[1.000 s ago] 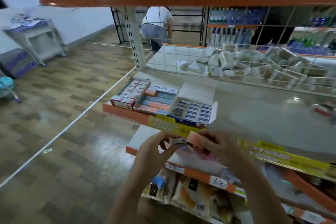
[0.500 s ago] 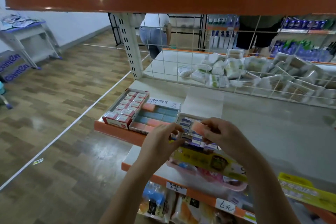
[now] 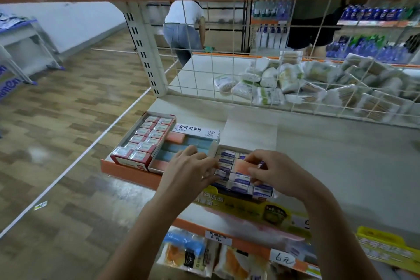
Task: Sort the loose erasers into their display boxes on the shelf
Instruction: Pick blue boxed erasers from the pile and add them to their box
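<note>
Our right hand (image 3: 278, 171) pinches 1 loose pink rubber eraser (image 3: 242, 165) above the white box of blue-labelled erasers (image 3: 241, 176); our left hand (image 3: 189, 171) pushes a small sleeved eraser (image 3: 220, 173) into it. All 3 boxes look nearly full; the pink eraser probably belongs in the pink-and-blue box (image 3: 188, 145).

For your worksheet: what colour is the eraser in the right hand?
Pink-orange eraser, pinched by the right hand; head view.

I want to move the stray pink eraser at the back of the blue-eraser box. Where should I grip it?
Pinch the pink eraser by its two long side faces, coming from straight above. It lies flat in the middle box, hemmed in by the red box and blue erasers, so only its top is free.
</note>
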The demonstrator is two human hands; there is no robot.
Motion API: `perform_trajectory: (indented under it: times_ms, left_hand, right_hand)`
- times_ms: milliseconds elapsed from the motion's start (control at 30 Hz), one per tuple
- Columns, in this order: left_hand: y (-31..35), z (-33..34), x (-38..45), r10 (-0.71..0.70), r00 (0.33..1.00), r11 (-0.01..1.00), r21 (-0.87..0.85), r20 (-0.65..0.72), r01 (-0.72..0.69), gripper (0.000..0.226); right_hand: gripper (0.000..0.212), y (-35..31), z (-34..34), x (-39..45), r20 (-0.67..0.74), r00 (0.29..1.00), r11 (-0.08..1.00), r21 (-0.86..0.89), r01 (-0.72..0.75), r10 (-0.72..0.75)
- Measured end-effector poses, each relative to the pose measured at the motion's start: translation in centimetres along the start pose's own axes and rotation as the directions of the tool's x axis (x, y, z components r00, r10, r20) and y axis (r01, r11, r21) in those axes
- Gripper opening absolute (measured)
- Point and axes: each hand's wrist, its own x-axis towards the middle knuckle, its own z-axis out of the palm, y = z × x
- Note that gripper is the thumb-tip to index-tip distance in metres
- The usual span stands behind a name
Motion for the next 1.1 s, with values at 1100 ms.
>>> perform_trajectory:
  times_ms: [1100]
  left_hand:
    - [0.2, -0.2, 4.3, 0.196, 0.919, 0.95, 0.168, 0.342, -0.265, 0.025]
  right_hand:
    - [0.008, 0.1, 0.4, 1.0, 0.001, 0.996, 0.993, 0.075, -0.093, 0.094]
